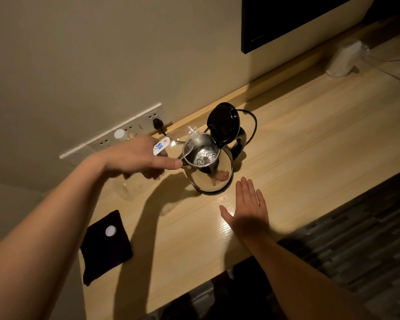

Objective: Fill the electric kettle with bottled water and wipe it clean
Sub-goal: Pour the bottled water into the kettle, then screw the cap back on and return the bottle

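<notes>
The electric kettle (209, 162) stands on the wooden counter (298, 139), lid (223, 123) hinged fully back, cord running behind it to the wall sockets. The left hand (136, 155) is closed around a clear water bottle (171, 144), tipped with its neck over the kettle's near-left rim; water is visibly pooling inside. The right hand (247, 209) lies flat and open on the counter just in front of the kettle, holding nothing.

Recommendation: keep the bottle mouth inside the rim and the tilt moderate, to avoid glugging and splashes toward the sockets. Steadying the kettle handle with the free hand would help. The dark cloth (106, 245) (bottle cap (110, 230) resting on it) lies well to the kettle's front-left, ready for wiping.
</notes>
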The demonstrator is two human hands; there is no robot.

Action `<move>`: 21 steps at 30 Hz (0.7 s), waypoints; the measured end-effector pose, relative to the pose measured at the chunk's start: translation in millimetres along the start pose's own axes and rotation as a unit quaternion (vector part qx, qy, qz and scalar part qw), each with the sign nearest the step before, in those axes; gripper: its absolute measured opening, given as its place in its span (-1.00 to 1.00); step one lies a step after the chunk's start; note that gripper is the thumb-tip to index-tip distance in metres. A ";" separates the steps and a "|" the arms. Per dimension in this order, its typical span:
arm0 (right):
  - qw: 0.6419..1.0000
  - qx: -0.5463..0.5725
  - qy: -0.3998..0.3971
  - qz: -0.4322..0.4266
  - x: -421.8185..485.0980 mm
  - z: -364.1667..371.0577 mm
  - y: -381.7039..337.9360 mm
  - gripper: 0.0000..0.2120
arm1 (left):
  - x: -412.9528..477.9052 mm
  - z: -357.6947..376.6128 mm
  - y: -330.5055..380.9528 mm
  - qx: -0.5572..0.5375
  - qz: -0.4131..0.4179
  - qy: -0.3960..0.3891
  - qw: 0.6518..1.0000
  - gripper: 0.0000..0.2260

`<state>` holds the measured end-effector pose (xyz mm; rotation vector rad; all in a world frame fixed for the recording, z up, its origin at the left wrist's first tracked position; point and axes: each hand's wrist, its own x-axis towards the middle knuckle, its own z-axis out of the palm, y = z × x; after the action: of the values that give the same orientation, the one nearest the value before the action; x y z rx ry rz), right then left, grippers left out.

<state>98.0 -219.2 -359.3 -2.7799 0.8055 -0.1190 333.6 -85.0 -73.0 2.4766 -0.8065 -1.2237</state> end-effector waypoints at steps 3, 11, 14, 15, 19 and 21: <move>0.996 0.024 -0.086 0.016 5.7 -6.4 2.7 -0.08 | -17.5 42.6 -31.5 -0.129 0.050 0.110 0.984 -0.58; 0.935 0.318 -0.066 0.144 -7.9 -69.4 -17.3 -0.27 | -46.0 138.7 -71.6 -0.337 -0.001 0.242 0.910 -0.69; 0.868 0.472 -0.068 0.142 -20.9 -122.1 -66.5 -0.59 | -54.7 156.8 -79.4 -0.394 -0.008 0.255 0.883 -0.61; 0.839 0.520 -0.092 0.128 -19.8 -139.2 -85.4 -0.71 | -57.8 161.5 -83.0 -0.395 -0.009 0.262 0.881 -0.57; 0.780 0.585 -0.219 0.031 1.6 -183.7 -146.4 -0.62 | -71.1 170.4 -90.4 -0.435 -0.008 0.282 0.855 -0.66; 0.772 0.574 -0.274 -0.009 12.3 -189.9 -168.5 -0.45 | -76.3 168.1 -94.6 -0.453 0.003 0.293 0.842 -0.67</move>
<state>167.8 -127.9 -132.5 -1.5024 0.3256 0.1555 197.3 38.0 -169.6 1.8262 -0.0155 -0.5390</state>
